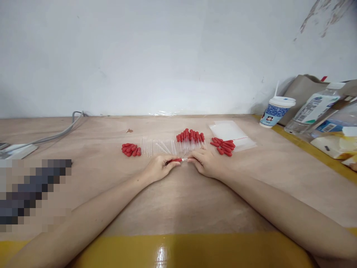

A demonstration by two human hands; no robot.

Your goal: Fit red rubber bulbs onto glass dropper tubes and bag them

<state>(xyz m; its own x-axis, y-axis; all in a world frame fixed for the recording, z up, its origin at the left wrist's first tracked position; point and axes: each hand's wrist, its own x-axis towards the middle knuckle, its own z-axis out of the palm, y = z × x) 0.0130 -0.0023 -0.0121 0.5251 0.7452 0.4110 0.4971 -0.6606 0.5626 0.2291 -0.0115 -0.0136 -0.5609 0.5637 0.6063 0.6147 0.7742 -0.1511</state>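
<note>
My left hand [158, 167] is closed on a red rubber dropper bulb [175, 160]. My right hand [206, 161] pinches a clear glass dropper tube [184, 159], its end meeting the mouth of the bulb; how far it sits inside cannot be told. Just beyond the hands lies a row of bare glass tubes [163, 145]. To their right is a pile of droppers [190, 135] with red bulbs on clear tubes. Loose red bulbs lie in two heaps, one left of the tubes [130, 150] and one on the right [223, 145].
A clear plastic bag [231, 132] lies behind the right heap. Farther right stand a paper cup [275, 111] with a straw, a tilted plastic bottle [315, 108] and packaging. A grey cable [60, 133] runs along the left. Yellow tape [125, 253] edges the table [178, 212].
</note>
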